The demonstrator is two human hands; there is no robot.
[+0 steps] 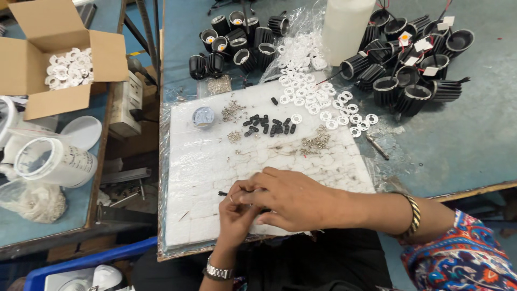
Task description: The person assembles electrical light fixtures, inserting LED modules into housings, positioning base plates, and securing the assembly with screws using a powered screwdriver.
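Upper left of the frame: an open cardboard box (pixel 54 48) holds white plastic rings; below it, on a side desk (pixel 32 226), lies a white cylindrical container (pixel 54 160) on its side beside a white lid (pixel 82 132). Centre of the frame: a white foam board (pixel 204 178) wrapped in clear film rests on the blue desk (pixel 463 145). On the board's upper part sit a small round tin (pixel 203 116), heaps of small silver screws (pixel 316 143) and a cluster of short black spacers (pixel 269 126). Lower centre: the left hand (pixel 237 213), with a metal watch (pixel 218 272) at the wrist, pinches a small black part (pixel 222 193) at the fingertips, its grip narrow and closed on that part just above the board. The right hand (pixel 296 199) lies over the left, fingers curled toward the same spot; what its grip holds cannot be told. Upper centre: black finned lamp housings (pixel 237 43) stand in a group, with a clear bag of white ring lenses (pixel 309 86) spilling down to the board's upper right corner. Upper right: a white plastic bottle (pixel 344 27) and further black housings with tagged wires (pixel 414 64). Lower right: a gold bangle (pixel 413 215) and a patterned sleeve (pixel 468 258) on the right arm.
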